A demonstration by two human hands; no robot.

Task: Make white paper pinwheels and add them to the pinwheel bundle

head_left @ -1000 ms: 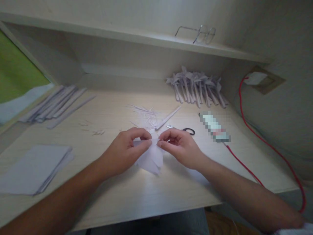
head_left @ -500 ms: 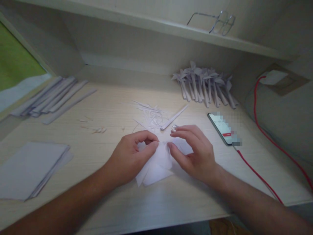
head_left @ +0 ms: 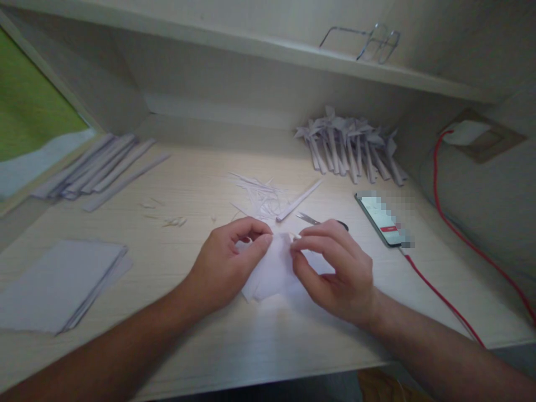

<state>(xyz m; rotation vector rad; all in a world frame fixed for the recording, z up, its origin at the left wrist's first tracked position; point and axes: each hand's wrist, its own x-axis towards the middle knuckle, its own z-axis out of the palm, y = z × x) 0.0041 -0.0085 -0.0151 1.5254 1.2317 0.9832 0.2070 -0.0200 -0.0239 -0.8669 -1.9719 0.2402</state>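
Both hands are closed on the paper [head_left: 272, 271] at the desk's [head_left: 259, 340] near middle: the left hand [head_left: 226, 268] pinches its upper left edge between thumb and forefinger, and the right hand [head_left: 335, 268] pinches the upper right edge just beside it, fingers curled. Against 0.5 s ago, the right hand is seen to have been lifted off the sheet from a flatter, spread pose into a pinch, so the scissors [head_left: 322, 223] behind it, then covered, are now exposed, touching neither hand. Compared with 1 s ago, the paper is held lower and lies partly on the desk. It is judged that a fold near the top edge is being worked, with the sheet steadied by the surface. Scraps [head_left: 257, 195] lie just behind the hands, with 1 strip [head_left: 299, 200] beside them. Farther off, finished pieces [head_left: 352, 145] are heaped at the back right, strips [head_left: 100, 170] at the left, a sheet stack [head_left: 58, 285] at the near left, and a phone [head_left: 383, 218] on a red cable [head_left: 444, 301] at the right. Glasses [head_left: 368, 42] rest on the shelf [head_left: 251, 42] above.
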